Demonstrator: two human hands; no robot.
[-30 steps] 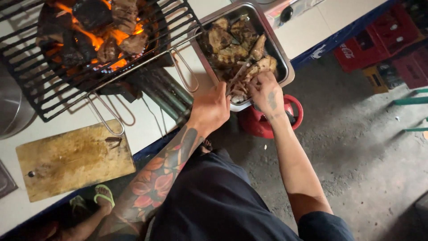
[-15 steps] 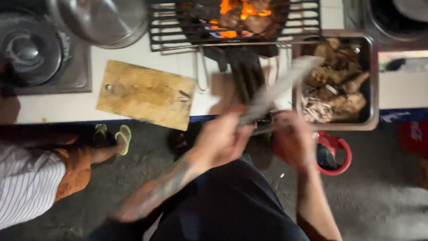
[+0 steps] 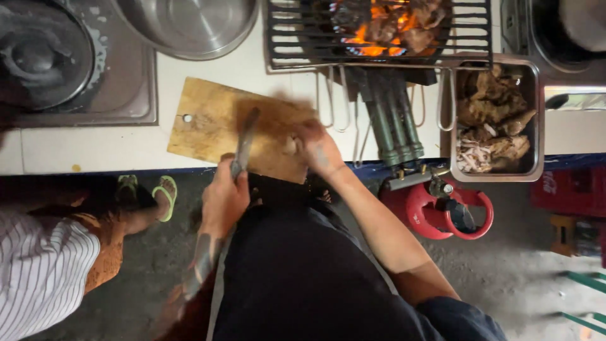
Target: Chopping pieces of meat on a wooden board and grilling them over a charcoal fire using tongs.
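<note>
My left hand (image 3: pixel 224 197), on a tattooed forearm, grips a knife (image 3: pixel 245 140) whose blade points away from me over a wooden cutting board (image 3: pixel 202 120). My right hand (image 3: pixel 317 150) rests on the board's right end and presses down a small pale piece of meat (image 3: pixel 290 144); motion blur hides its shape. The knife blade lies just left of that piece. A steel tray (image 3: pixel 538 126) of grilled meat pieces stands to the right on the counter.
A wire grill (image 3: pixel 297 38) over glowing coals sits at the back, with a steel bowl (image 3: pixel 189 28) and a dark pot (image 3: pixel 44 57) to its left. A red gas cylinder (image 3: pixel 420 211) stands on the floor. Another person in a striped shirt (image 3: pixel 38 265) and green sandals (image 3: pixel 165 192) is at the left.
Both hands left the meat tray and moved left to the cutting board. My left hand carried the knife over, and my right hand brought a piece of meat onto the board.
</note>
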